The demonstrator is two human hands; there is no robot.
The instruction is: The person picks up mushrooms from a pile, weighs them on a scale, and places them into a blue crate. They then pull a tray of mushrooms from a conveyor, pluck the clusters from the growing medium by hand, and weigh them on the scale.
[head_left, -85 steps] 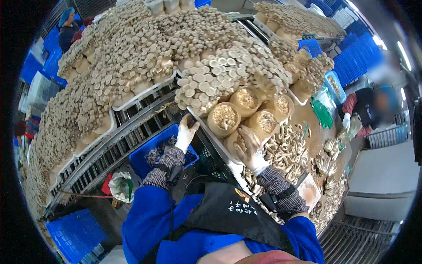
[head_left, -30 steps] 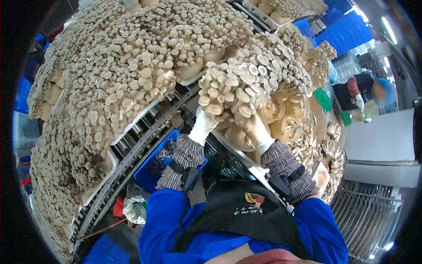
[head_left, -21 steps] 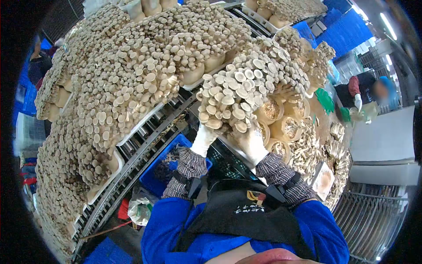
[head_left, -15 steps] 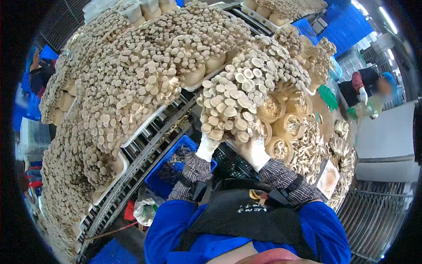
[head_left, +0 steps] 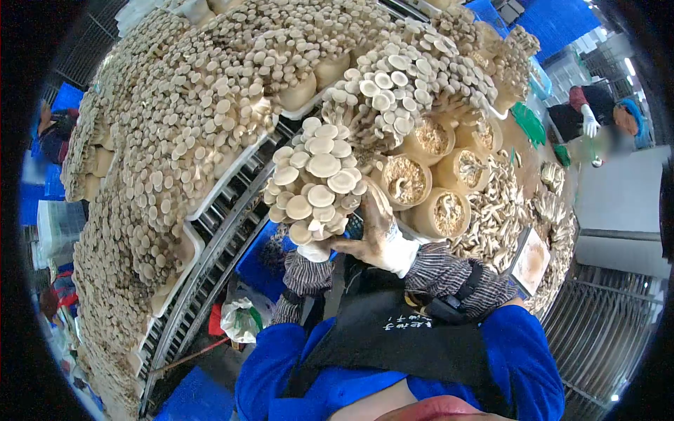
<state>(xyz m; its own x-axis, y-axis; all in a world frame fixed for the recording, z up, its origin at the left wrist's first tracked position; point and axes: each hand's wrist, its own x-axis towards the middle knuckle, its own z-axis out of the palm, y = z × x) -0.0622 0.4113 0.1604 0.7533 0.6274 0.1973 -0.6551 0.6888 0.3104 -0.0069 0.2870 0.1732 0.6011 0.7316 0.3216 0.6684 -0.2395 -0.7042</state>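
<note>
The left hand (head_left: 314,251) is under the cluster (head_left: 319,184), its fingers hidden, so I can't tell how they grip. The right hand (head_left: 379,237) is at the cluster's lower side, thumb and fingers spread apart. The cluster is over the blue bin (head_left: 265,261), left of the open bottles (head_left: 449,214).

Mushroom cluster (head_left: 317,184): is showing you crowded, pale beige round caps
Place: is resting above your left hand (head_left: 314,251), beside your right hand (head_left: 377,234)
</note>
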